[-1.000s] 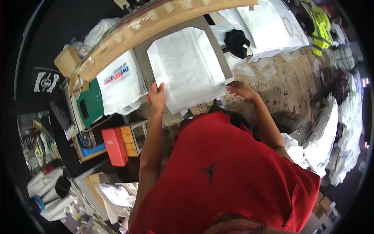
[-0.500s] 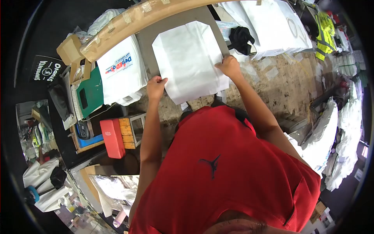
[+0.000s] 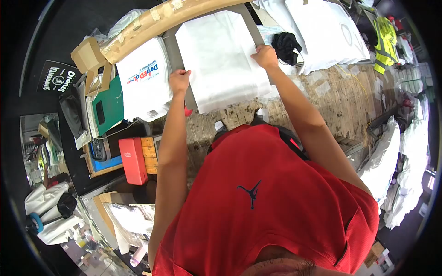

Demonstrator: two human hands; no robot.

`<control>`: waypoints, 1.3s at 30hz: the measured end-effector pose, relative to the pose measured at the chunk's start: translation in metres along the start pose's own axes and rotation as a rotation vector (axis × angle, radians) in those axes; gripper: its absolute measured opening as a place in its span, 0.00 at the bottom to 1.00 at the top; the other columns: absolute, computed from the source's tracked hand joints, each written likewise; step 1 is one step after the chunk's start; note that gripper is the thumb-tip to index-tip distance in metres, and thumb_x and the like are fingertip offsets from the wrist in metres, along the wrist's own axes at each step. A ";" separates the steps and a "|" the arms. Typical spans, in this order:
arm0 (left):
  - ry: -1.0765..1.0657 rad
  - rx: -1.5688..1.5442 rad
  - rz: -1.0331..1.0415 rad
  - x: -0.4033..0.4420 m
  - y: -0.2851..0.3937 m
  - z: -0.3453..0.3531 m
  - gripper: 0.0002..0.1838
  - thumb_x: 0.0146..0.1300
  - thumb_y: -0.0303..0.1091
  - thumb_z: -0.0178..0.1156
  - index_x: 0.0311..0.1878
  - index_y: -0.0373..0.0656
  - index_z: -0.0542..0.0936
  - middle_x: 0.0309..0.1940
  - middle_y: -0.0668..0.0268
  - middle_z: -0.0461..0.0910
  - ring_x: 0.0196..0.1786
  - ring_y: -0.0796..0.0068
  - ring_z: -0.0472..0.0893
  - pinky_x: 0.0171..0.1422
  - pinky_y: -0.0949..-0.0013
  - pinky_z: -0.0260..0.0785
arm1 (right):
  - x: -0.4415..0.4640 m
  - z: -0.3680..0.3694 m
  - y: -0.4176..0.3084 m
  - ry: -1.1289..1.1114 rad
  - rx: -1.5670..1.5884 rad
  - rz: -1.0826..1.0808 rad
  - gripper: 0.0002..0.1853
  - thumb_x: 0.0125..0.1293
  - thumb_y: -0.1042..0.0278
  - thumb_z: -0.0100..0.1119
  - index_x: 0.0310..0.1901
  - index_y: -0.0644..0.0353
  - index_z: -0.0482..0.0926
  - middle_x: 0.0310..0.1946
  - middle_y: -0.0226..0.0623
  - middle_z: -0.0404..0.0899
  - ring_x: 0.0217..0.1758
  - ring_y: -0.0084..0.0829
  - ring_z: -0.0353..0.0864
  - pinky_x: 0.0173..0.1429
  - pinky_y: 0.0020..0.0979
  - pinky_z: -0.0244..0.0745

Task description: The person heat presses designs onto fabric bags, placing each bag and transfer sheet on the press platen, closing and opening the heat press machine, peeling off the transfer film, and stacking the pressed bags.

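Observation:
A blank white sheet-like bag (image 3: 221,60) lies spread over a grey board (image 3: 172,46), its lower part hanging past the board's near edge. My left hand (image 3: 178,82) is closed in a pinch at the bag's left edge. On the opposite side, my right hand (image 3: 265,56) pinches the right edge between thumb and fingers. Left of the board is a stack of white printed bags (image 3: 142,78) with red and blue lettering. A bunched black cloth (image 3: 286,47) sits just right of my right hand.
A long brown cardboard roll (image 3: 152,20) spans the far side. White bags (image 3: 327,37) are piled at the far right. To the left are an open cardboard box (image 3: 90,60), a green board (image 3: 108,110) and a red box (image 3: 132,161). A worn wooden surface (image 3: 322,101) lies below.
Both hands have moved away from my body, toward the roll. The white bag has shifted the same way and lies farther up the grey board.

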State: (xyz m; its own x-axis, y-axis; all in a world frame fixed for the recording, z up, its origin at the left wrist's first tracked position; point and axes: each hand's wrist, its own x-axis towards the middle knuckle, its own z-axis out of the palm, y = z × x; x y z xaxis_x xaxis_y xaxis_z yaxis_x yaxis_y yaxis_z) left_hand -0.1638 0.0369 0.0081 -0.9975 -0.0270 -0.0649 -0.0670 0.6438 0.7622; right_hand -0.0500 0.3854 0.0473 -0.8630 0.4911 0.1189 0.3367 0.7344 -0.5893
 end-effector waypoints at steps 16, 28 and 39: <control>0.091 -0.034 -0.077 -0.008 -0.012 0.002 0.16 0.50 0.43 0.78 0.35 0.40 0.90 0.30 0.57 0.88 0.36 0.61 0.86 0.45 0.62 0.76 | 0.002 0.001 -0.003 -0.092 -0.084 0.142 0.23 0.47 0.50 0.79 0.36 0.62 0.87 0.42 0.50 0.87 0.48 0.48 0.87 0.55 0.40 0.81; 0.178 -0.034 -0.130 -0.016 0.004 0.009 0.15 0.49 0.44 0.78 0.33 0.42 0.90 0.30 0.57 0.88 0.34 0.59 0.86 0.44 0.61 0.77 | 0.013 0.003 0.012 -0.076 0.085 0.265 0.22 0.43 0.51 0.82 0.33 0.60 0.88 0.37 0.47 0.88 0.43 0.44 0.88 0.51 0.38 0.81; 0.316 0.332 0.376 -0.033 0.018 0.021 0.12 0.54 0.31 0.70 0.40 0.40 0.82 0.41 0.55 0.85 0.47 0.53 0.82 0.54 0.59 0.75 | 0.012 0.007 0.013 -0.051 0.063 0.248 0.22 0.42 0.50 0.81 0.31 0.60 0.88 0.31 0.45 0.88 0.38 0.43 0.89 0.47 0.37 0.82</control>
State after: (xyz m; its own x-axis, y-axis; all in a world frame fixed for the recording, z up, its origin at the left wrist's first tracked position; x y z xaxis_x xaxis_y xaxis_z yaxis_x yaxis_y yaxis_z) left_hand -0.1317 0.0652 0.0104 -0.9129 0.0554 0.4044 0.2515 0.8567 0.4504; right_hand -0.0592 0.3974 0.0358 -0.7755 0.6269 -0.0745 0.5173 0.5633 -0.6443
